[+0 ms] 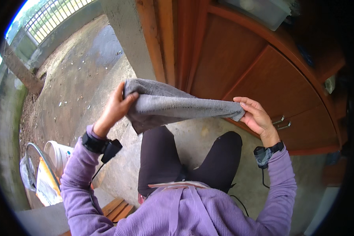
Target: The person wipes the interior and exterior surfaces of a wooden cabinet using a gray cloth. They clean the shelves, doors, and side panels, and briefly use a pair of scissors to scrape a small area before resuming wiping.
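A grey cloth (177,106), likely a towel, is stretched in the air between my two hands, above and beyond my knees. My left hand (114,107) grips its left end, thumb on top and fingers behind. At the other end, my right hand (255,115) pinches a corner between thumb and fingers. The cloth is folded over along its length, and a darker flap hangs below it on the left. Part of its far layer is hidden behind the front fold.
A reddish-brown wooden cabinet (253,73) with metal handles (284,125) stands ahead on the right. A translucent plastic box (262,11) sits on it. A wooden door frame (162,41) borders the outdoor ground at left. A white bucket (57,156) and a sack (45,184) stand at lower left.
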`<state>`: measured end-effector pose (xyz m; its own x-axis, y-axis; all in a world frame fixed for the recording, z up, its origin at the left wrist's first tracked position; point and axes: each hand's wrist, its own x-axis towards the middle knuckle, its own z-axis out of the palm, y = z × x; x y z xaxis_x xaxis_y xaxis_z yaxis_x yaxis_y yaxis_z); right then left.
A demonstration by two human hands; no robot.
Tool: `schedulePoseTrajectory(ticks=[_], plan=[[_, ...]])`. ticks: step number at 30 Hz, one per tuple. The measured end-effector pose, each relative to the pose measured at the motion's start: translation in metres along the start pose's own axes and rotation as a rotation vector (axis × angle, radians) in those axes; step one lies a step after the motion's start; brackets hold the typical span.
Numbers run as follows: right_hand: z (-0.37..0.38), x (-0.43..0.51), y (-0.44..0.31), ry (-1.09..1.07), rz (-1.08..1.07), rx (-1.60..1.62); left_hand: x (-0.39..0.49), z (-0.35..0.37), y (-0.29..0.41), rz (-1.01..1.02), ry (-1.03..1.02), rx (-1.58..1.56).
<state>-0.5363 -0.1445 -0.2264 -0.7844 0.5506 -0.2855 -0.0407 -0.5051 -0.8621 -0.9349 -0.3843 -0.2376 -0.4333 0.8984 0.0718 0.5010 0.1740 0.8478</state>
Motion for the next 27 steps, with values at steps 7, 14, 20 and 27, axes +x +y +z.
schedulePoseTrajectory(ticks=[7, 14, 20, 27], plan=[[0.011, 0.001, -0.013, 0.049, -0.232, -0.387, 0.003, -0.012, 0.013, -0.168, -0.083, -0.416], [0.015, 0.010, -0.018, 0.291, -0.660, -1.228, -0.005, 0.010, 0.015, 0.033, -0.373, 0.172], [-0.017, 0.044, 0.028, 0.291, -0.542, -0.946, -0.002, 0.071, -0.019, 0.420, -0.067, 0.471], [0.019, 0.091, 0.104, 0.264, -0.709, -0.798, -0.007, 0.169, -0.026, -0.714, -0.208, -0.943]])
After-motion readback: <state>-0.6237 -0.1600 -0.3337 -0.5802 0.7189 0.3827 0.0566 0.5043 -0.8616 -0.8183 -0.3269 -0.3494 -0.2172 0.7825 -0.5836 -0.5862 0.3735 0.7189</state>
